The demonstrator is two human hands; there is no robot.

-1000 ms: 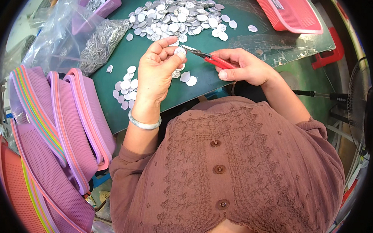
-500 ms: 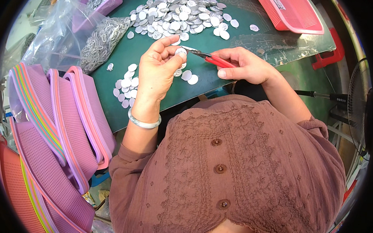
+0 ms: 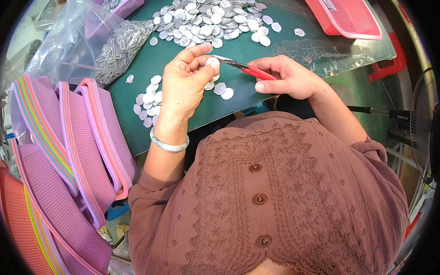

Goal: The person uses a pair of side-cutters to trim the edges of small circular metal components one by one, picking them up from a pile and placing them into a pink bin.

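Note:
My left hand point(image 3: 184, 83) pinches a small silver oval disc point(image 3: 213, 63) between thumb and fingers. A pair of pliers with red handles point(image 3: 259, 72) is gripped in my right hand point(image 3: 291, 78). Its dark jaws meet the disc's edge; the exact point of contact is too small to make out. Beneath and beside my left hand lie several loose discs point(image 3: 227, 93), and another small group point(image 3: 150, 98) rests left of my wrist. A large heap of the same discs point(image 3: 209, 18) covers the far part of the green table point(image 3: 276, 47).
At the far left a clear plastic bag point(image 3: 63, 40) holds many metal links point(image 3: 121, 54), beside a purple basket point(image 3: 132, 2) of metal pieces. Stacked purple baskets point(image 3: 101, 133) stand at my left. A pink basket point(image 3: 347, 18) sits far right, and a fan point(image 3: 421, 125) stands at the right.
My left hand has shifted very slightly to the left with the disc. The right hand and pliers have hardly moved.

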